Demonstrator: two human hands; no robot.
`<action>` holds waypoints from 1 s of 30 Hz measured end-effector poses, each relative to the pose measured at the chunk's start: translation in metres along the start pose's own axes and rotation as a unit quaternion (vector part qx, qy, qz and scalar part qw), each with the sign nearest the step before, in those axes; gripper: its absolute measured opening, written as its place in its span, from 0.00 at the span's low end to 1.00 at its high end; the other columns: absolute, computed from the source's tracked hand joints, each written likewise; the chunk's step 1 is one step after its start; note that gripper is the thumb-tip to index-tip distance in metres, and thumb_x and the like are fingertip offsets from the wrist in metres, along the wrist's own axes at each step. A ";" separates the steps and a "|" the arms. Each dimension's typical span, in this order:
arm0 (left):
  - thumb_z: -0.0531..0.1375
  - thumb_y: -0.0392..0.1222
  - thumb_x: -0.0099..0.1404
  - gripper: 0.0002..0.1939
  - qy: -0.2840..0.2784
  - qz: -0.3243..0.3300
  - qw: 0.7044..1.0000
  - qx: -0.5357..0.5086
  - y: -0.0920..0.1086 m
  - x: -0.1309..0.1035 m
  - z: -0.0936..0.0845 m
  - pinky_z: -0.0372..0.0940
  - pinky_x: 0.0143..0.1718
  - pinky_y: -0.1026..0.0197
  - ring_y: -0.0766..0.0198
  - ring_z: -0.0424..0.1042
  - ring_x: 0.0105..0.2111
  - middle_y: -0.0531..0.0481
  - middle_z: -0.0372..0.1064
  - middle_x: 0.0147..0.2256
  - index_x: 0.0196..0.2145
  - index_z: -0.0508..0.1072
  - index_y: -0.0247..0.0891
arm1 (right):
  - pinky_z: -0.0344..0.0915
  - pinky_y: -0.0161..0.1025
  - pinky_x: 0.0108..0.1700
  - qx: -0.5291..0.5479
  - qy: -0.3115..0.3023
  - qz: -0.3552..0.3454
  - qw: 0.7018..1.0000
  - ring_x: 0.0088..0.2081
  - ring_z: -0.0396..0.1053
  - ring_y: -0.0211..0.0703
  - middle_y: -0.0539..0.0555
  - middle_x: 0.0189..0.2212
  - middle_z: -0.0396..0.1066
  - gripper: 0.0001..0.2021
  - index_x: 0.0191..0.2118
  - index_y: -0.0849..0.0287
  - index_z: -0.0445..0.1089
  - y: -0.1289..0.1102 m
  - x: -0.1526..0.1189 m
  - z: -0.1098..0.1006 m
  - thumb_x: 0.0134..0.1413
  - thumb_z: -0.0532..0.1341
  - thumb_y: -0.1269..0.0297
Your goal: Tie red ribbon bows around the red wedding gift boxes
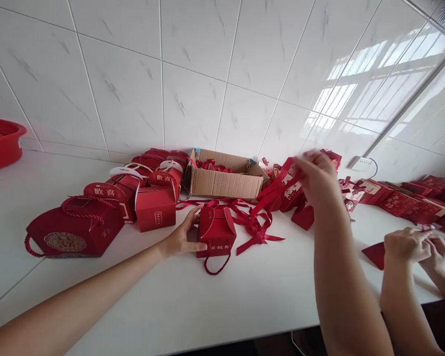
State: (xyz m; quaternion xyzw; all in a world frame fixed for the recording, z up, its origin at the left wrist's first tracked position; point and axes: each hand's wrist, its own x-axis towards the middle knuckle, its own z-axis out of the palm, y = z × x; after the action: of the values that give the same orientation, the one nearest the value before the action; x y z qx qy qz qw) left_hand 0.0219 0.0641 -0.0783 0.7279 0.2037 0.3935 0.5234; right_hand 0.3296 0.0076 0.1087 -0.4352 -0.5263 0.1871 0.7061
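Note:
In the middle of the white table stands a small red gift box (pixel 217 225) with a dark red cord handle drooping over its front. My left hand (pixel 183 235) grips it from the left side, thumb on the front face and fingers behind. Raised to the right, my right hand (pixel 315 170) is closed on a red ribbon (pixel 274 188) that hangs down to the left; the hand is slightly blurred. More red ribbons (pixel 257 230) lie tangled on the table just right of the box.
A cardboard box (pixel 226 184) with red ribbon inside stands by the tiled wall. Several red gift boxes (pixel 85 227) crowd the left, and red packets (pixel 411 200) line the right. Another person's hands (pixel 411 247) work at far right. A red basin (pixel 2 148) sits far left.

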 end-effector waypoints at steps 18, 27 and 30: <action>0.51 0.52 0.67 0.15 0.119 0.060 0.982 0.136 0.150 0.037 0.031 0.57 0.49 0.54 0.57 0.64 0.44 0.49 0.67 0.38 0.35 0.71 0.40 | 0.60 0.53 0.58 0.143 -0.192 -0.020 0.971 0.61 0.57 0.51 0.50 0.61 0.59 0.21 0.56 0.48 0.64 -0.023 -0.060 0.078 0.58 0.51 0.57; 0.46 0.52 0.69 0.22 0.001 -0.008 0.974 -0.228 0.182 0.071 0.044 0.65 0.41 0.54 0.58 0.72 0.39 0.45 0.73 0.36 0.38 0.74 0.36 | 0.61 0.53 0.57 0.204 -0.256 0.025 0.945 0.59 0.59 0.51 0.50 0.62 0.58 0.22 0.58 0.47 0.63 -0.021 -0.069 0.093 0.60 0.52 0.52; 0.51 0.46 0.67 0.15 0.016 0.008 0.974 -0.225 0.182 0.068 0.045 0.66 0.36 0.58 0.62 0.71 0.32 0.47 0.72 0.31 0.31 0.73 0.36 | 0.62 0.52 0.56 0.216 -0.254 0.026 0.943 0.58 0.61 0.51 0.51 0.61 0.60 0.21 0.56 0.48 0.65 -0.022 -0.069 0.095 0.60 0.52 0.51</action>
State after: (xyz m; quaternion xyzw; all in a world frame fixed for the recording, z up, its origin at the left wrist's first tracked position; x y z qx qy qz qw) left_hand 0.0777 0.0175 0.1077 0.5870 0.1124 0.4448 0.6670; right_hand 0.2137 -0.0150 0.0924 -0.2239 -0.6236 0.4185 0.6212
